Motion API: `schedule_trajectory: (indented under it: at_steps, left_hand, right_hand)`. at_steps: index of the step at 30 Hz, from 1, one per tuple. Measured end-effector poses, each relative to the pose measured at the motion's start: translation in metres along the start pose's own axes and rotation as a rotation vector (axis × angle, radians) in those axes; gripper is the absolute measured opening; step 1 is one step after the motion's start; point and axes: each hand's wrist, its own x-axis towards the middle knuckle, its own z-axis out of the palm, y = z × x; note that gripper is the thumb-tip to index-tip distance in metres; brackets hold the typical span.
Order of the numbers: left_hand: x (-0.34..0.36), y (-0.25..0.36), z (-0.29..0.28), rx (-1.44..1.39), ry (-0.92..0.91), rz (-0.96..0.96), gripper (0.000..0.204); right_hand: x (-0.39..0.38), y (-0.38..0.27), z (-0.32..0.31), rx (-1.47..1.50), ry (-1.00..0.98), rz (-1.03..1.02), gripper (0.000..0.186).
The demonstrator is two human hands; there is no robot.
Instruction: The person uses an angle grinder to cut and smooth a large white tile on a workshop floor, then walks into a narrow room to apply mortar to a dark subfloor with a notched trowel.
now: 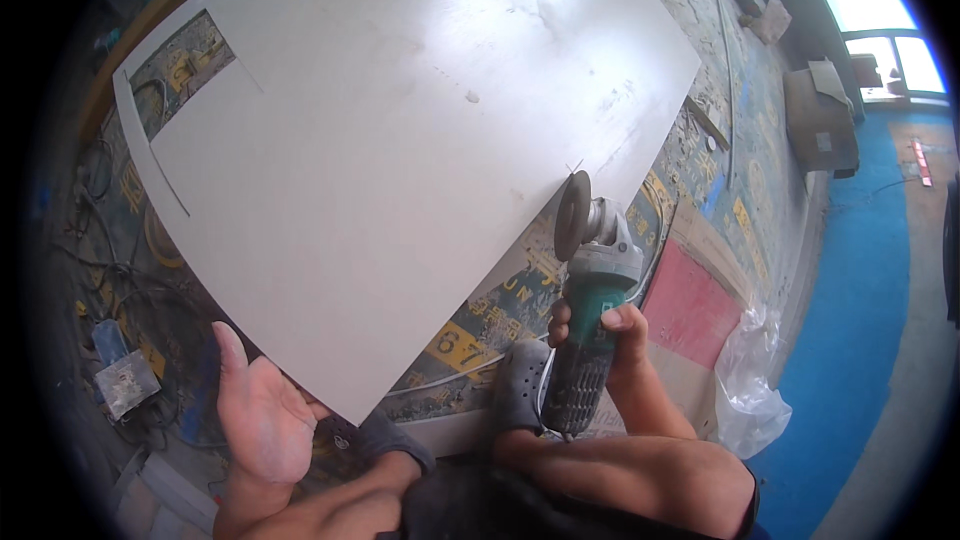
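In my right hand [622, 328] is a green and grey angle grinder [592, 325], its thumb and fingers wrapped round the body. The grinder's thin disc [573, 216] stands upright at the right edge of a large pale, glossy tile slab [370, 200], touching it or very close. A short cut line shows there. My left hand [268, 420] is palm up at the slab's near left edge, thumb stretched out and fingers bent under the edge, mostly hidden. Near the slab's far left corner is a rectangular cutout [185, 70], with thin cut lines beside it.
Printed dark floor sheeting [470, 340] lies under the slab, dusty and littered. Cables [100, 250] run along the left. A dusty square piece [128, 385] lies at lower left. To the right are a red board [693, 300], a clear plastic bag [750, 380] and a cardboard box [820, 120].
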Motion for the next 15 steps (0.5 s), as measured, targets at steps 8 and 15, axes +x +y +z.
schedule_trajectory:
  at_steps: [8, 15]
  left_hand:
    - [0.000, 0.002, -0.001, 0.011, -0.053, -0.002, 0.103]
    - [-0.002, 0.003, 0.001, 0.013, -0.021, 0.007, 0.105]
  right_hand:
    - [0.000, 0.005, 0.012, 0.096, 0.047, 0.003, 0.056]
    - [0.002, 0.008, 0.018, 0.105, 0.029, -0.013, 0.056]
